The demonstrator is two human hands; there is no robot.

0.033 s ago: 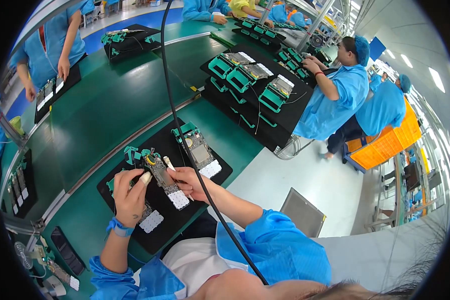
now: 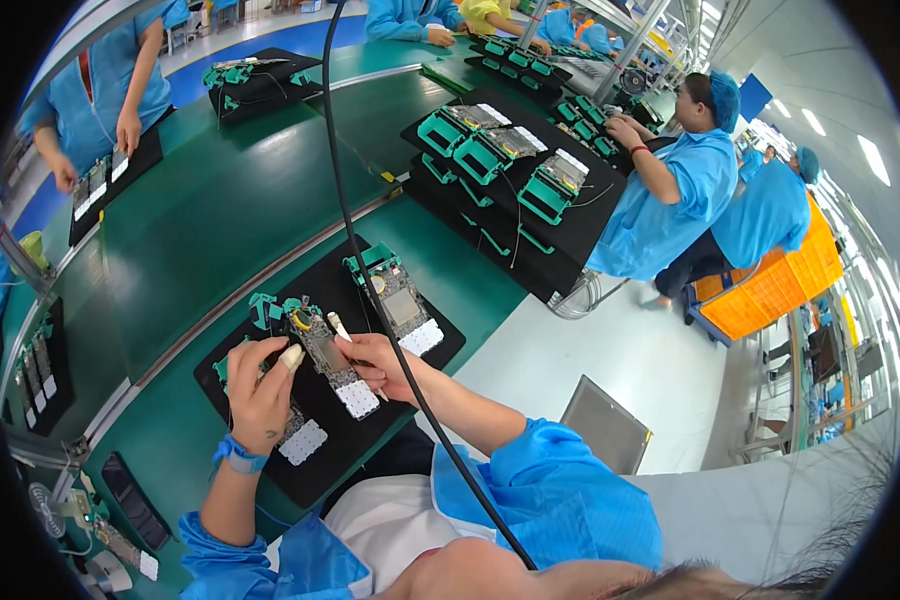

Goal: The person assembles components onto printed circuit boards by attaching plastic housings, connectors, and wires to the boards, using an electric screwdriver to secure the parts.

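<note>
Three circuit boards with green plastic frames and white pads lie on a black mat (image 2: 320, 468). The middle circuit board (image 2: 328, 352) is between my hands. My left hand (image 2: 255, 395) is at its left edge, fingers bent and tips close together, a pale cover on one fingertip. What they pinch is hidden. My right hand (image 2: 375, 362) is closed around a slim white stick-like tool (image 2: 337, 326) beside the board's right edge; its exact kind is unclear. The right circuit board (image 2: 402, 305) lies apart from my hands. My left hand partly covers the left circuit board (image 2: 303, 441).
A black cable (image 2: 348, 220) hangs across the view, passing in front of my right wrist. Beyond the metal rail runs a green conveyor (image 2: 220, 210). Stacked black trays (image 2: 515, 225) with green-framed boards stand ahead right. A phone (image 2: 135, 500) lies at left. Co-workers sit nearby.
My hands and the boards have not visibly moved. The far-left co-worker's hand has shifted slightly, and the person by the orange cart has moved a little.
</note>
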